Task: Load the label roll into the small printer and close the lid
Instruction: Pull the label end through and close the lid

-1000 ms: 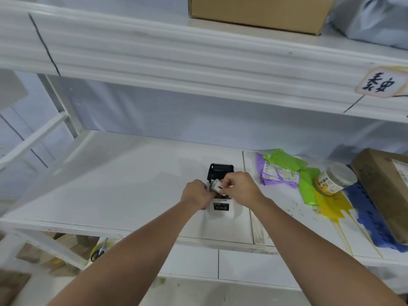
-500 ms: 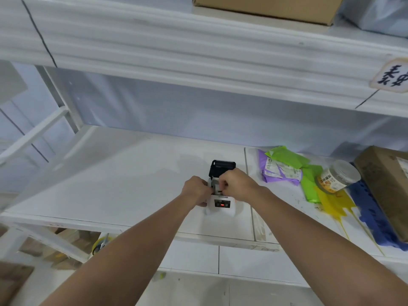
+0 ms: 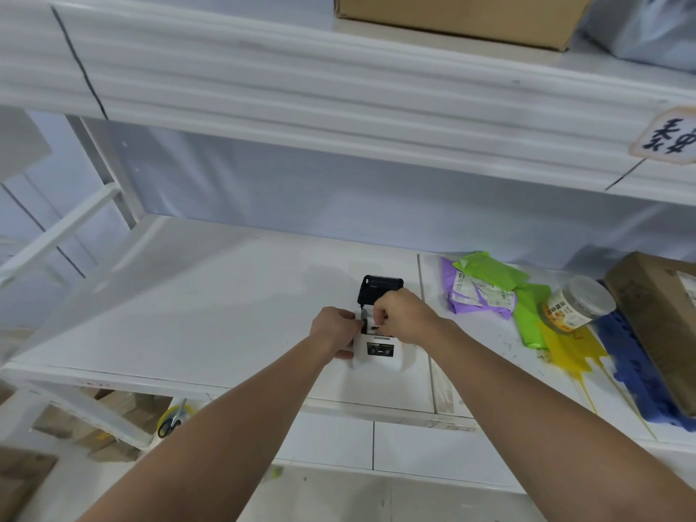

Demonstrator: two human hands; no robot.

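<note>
Seeing the small white printer [image 3: 380,352] on the white shelf [image 3: 211,314], just below frame centre, lid [image 3: 381,288] up and tilted back at its 12 o'clock side, black inside facing me. My left hand [image 3: 334,331] is against the printer's 9 o'clock side, fingers curled at the edge of the open bay; grip on the body looks likely, but I cannot tell for sure. My right hand [image 3: 405,316] is over the bay from 3 o'clock, fingertips pinched together down at the opening. Something white sits between the two hands in the bay, probably the label roll [image 3: 368,319], mostly hidden by fingers; I cannot tell whether the right hand is actually clamped on it. Printer's front panel with a dark display faces me at 6 o'clock, uncovered.

At 3 o'clock of the printer, well apart: purple mailer bag [image 3: 474,299] with green mailer bags [image 3: 527,314] lying over it, a clear-lidded plastic jar [image 3: 578,308] on its side, yellow bag [image 3: 565,352], blue bag [image 3: 632,367], brown cardboard box [image 3: 663,325] at the frame edge. Another cardboard box [image 3: 459,13] on the upper shelf at 12 o'clock. Scissors [image 3: 169,425] below the shelf at 7 o'clock.
</note>
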